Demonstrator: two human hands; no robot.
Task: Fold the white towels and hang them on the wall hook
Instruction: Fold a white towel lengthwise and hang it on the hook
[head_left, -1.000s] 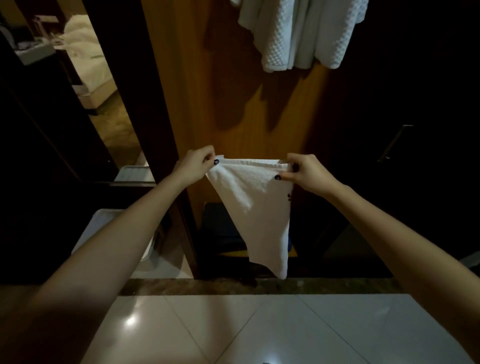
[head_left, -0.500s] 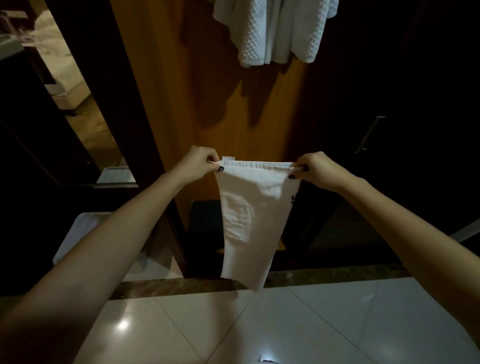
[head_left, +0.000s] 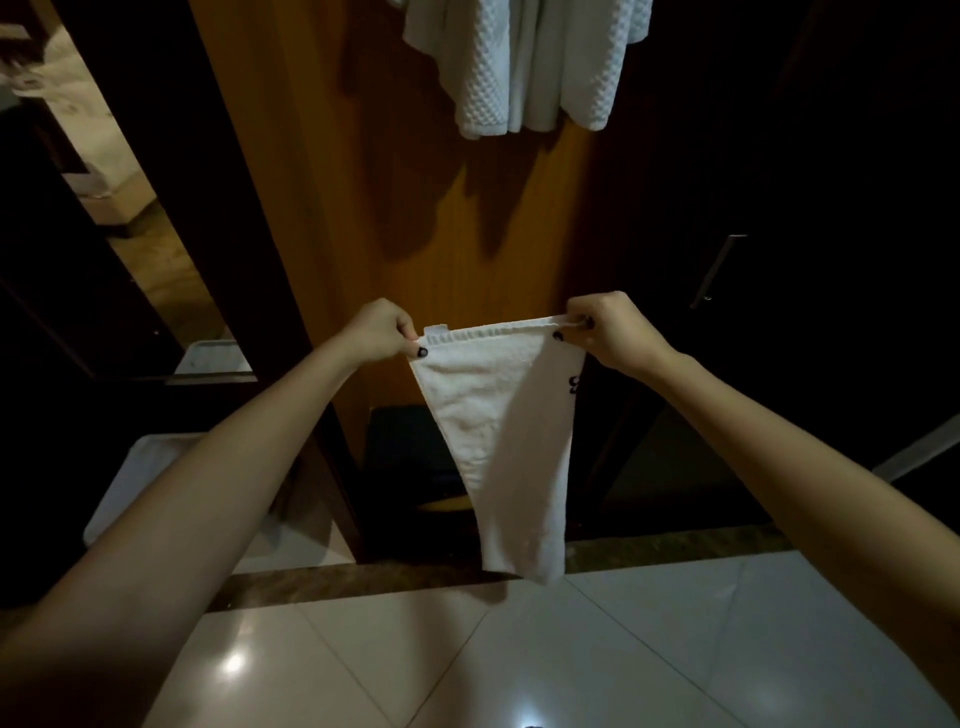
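Towel (head_left: 506, 415) hangs below my hands, long axis vertical, top edge taut and level between them. Left hand (head_left: 382, 332) pinches left corner, right hand (head_left: 613, 330) pinches right corner, fingers curled. Hung towels (head_left: 524, 67) directly above on wall; hook unseen. I judge next fold joins corners.

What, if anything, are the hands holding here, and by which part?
A small white terry towel: the left hand pinches its top left corner, the right hand its top right corner.
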